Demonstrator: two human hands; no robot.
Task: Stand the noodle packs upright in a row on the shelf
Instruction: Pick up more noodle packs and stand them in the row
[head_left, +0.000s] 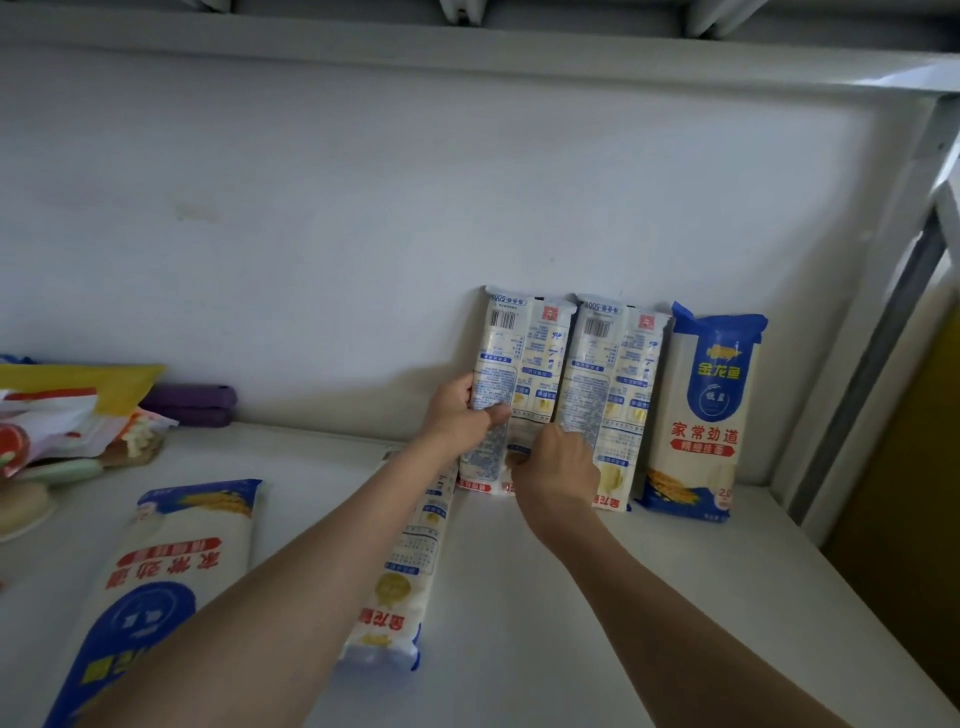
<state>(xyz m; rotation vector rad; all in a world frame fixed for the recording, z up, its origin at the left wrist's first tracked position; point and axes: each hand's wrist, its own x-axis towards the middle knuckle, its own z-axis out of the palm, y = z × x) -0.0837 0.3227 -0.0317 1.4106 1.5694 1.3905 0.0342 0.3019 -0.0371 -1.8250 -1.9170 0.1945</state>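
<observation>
step: seating third pack | our left hand (457, 410) and right hand (553, 467) grasp the white plastic noodle pack (511, 384), upright against the wall for support | white shelf (519, 597): two flat packs wait

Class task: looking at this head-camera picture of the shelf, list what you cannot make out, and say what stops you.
- Lower edge of the leftmost upright white noodle pack: covered by the left hand and right hand.
- Flat white pack on the shelf: middle hidden under the left forearm.
- Large flat blue-and-white pack: cut off by the bottom edge.
- Back-label print: too small.
</observation>
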